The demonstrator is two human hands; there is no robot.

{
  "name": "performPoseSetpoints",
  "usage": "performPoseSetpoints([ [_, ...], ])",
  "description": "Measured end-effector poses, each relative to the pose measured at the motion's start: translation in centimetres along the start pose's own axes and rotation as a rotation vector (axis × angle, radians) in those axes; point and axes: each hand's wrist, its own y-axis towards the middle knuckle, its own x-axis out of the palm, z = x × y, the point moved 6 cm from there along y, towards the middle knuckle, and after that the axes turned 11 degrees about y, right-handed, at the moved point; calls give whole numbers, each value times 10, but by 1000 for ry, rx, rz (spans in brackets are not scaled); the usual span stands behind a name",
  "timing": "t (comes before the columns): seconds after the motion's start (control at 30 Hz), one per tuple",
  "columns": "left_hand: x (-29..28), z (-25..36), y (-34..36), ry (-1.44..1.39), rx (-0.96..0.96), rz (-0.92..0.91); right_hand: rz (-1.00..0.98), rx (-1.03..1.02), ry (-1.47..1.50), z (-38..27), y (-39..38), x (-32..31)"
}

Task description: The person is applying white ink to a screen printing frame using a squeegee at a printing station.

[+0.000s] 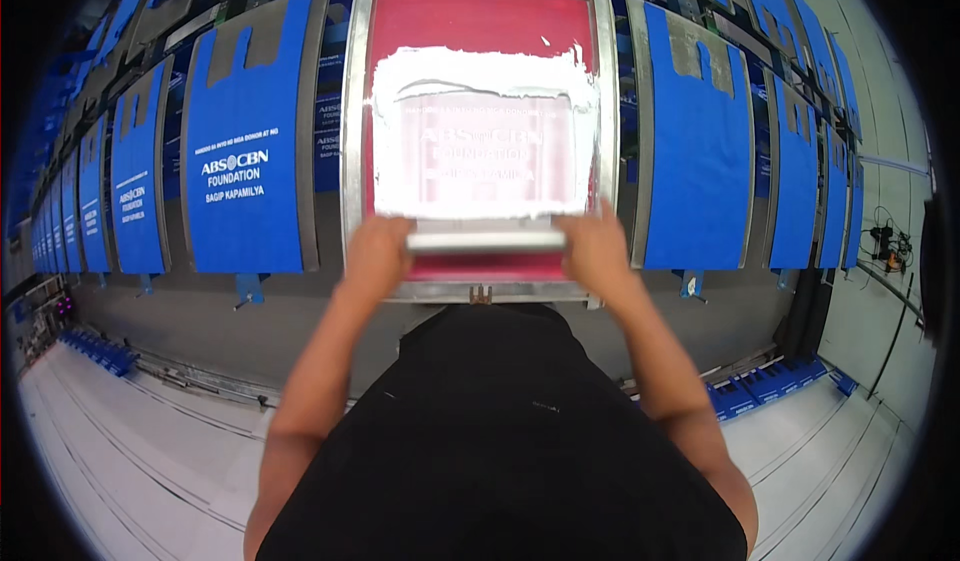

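Observation:
Both my hands grip a wide squeegee (487, 241) by its two ends, my left hand (378, 254) at one end and my right hand (594, 249) at the other. It lies across the near part of a screen printing frame (355, 141) with metal edges and red mesh (480, 16). White ink (480, 71) is spread thickly over the mesh beyond the squeegee, with a ridge along its far part. Pale lettering shows through the thinner ink in the middle. The squeegee's lower blade edge is blurred.
Blue bags (245, 131) with cut-out handles lie flat on boards to the left, some with white print. On the right, a blue bag (697, 151) shows no print. More boards stretch away on both sides. Cables (885, 246) hang at the far right, above a pale floor (150, 451).

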Motion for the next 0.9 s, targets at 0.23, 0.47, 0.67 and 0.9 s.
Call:
performPoseSetpoints([
  [0.23, 0, -29, 114, 62, -116, 1, 130, 5, -120, 45, 105, -13],
  [0.47, -43, -56, 197, 141, -103, -44, 60, -25, -51, 44, 194, -89],
  [0.67, -93, -10, 84, 10, -135, 528, 54, -48, -31, 38, 207, -139],
  [0.9, 140, 71, -120, -851, -410, -661, -4, -164, -29, 58, 246, -101],
])
